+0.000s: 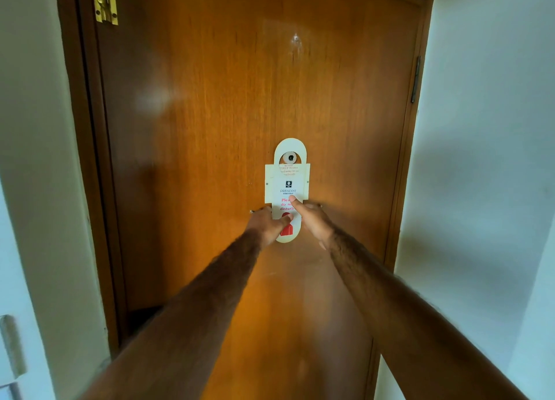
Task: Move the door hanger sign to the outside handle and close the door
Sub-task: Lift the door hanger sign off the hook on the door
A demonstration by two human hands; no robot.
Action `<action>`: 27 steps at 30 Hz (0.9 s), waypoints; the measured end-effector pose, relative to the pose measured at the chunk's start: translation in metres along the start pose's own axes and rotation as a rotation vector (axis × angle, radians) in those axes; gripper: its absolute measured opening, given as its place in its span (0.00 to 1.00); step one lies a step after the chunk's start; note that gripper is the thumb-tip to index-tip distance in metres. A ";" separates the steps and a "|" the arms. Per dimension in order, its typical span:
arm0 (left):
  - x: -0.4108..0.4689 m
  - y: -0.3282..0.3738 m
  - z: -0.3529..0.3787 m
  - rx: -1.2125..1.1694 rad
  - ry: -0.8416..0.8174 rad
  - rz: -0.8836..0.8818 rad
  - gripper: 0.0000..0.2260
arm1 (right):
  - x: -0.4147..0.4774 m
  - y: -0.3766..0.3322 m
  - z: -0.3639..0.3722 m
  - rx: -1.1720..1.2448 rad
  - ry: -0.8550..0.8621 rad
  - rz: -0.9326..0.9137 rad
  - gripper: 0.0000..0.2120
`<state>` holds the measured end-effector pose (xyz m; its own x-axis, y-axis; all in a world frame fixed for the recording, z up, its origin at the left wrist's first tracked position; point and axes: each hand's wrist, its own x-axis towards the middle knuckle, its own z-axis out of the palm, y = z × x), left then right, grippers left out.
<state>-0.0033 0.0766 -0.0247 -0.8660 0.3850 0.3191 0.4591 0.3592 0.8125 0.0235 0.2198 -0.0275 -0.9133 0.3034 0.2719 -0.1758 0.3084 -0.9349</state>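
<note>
Fingers [292, 203] of both hands press the door hanger sign [287, 186].

Door [210, 114]: wood veneer, orange-brown, visible vertical grain, varnished semi-gloss with soft glare patches. Door hanger sign [287, 186]: cream card or thin plastic (could not tell which), smooth, printed red and black. Bolt [105, 1]: brass-coloured metal, shiny. Walls [480, 129]: painted, matt, pale.

Both bare forearms stretched forward and up, left hand [265, 223] with thumb pointing right, fingers curled, right hand [312, 218] with thumb extended up-left, hands close together
</note>
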 end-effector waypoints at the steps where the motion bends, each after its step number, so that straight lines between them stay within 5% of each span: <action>1: 0.001 0.000 0.000 0.015 0.005 0.000 0.27 | 0.000 -0.001 0.000 0.001 -0.002 0.001 0.23; 11: 0.003 0.008 -0.016 -0.116 0.088 0.035 0.28 | 0.005 -0.022 -0.019 -0.190 0.220 -0.032 0.15; 15: 0.000 0.014 -0.028 -0.040 0.187 0.017 0.21 | -0.002 -0.036 -0.021 -0.181 0.298 -0.043 0.09; 22: -0.011 0.001 -0.071 -0.038 0.281 -0.040 0.12 | -0.018 -0.048 0.004 -0.060 0.146 0.017 0.15; 27: -0.027 -0.016 -0.105 -0.089 0.304 -0.083 0.08 | -0.026 -0.050 0.038 -0.029 0.061 -0.020 0.08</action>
<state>-0.0074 -0.0285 0.0048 -0.9255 0.0809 0.3700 0.3767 0.2980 0.8771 0.0415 0.1622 0.0031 -0.8855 0.3509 0.3046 -0.1824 0.3404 -0.9224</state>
